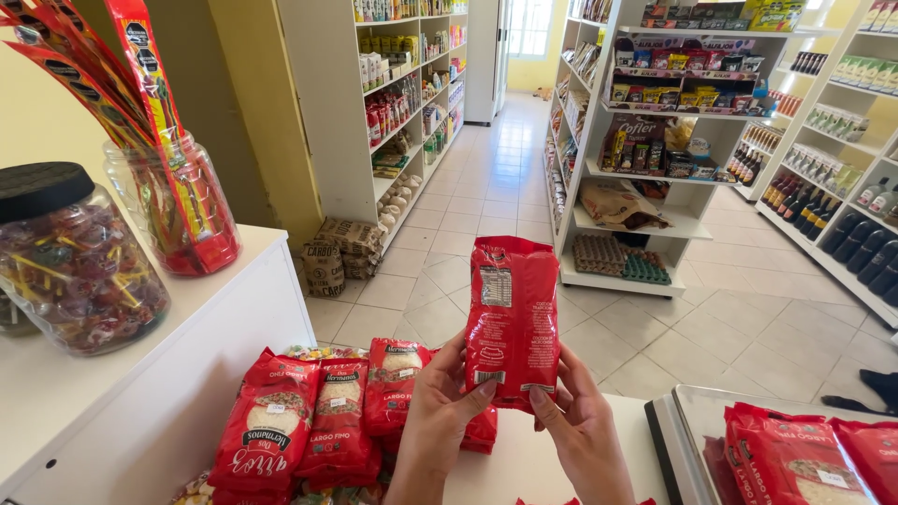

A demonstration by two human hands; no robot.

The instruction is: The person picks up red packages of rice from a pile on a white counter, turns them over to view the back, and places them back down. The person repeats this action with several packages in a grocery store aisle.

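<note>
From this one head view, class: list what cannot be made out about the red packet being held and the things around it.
- Red packet: its front faces away from the head camera; only the back shows.
- Left hand and right hand: wrists cut off by the bottom edge.
- Bags on the metal tray: cut off by the bottom and right edges.
- Dark-lidded sweet jar: cut off by the left edge.
- Far shelves: goods too small to tell apart.
</note>
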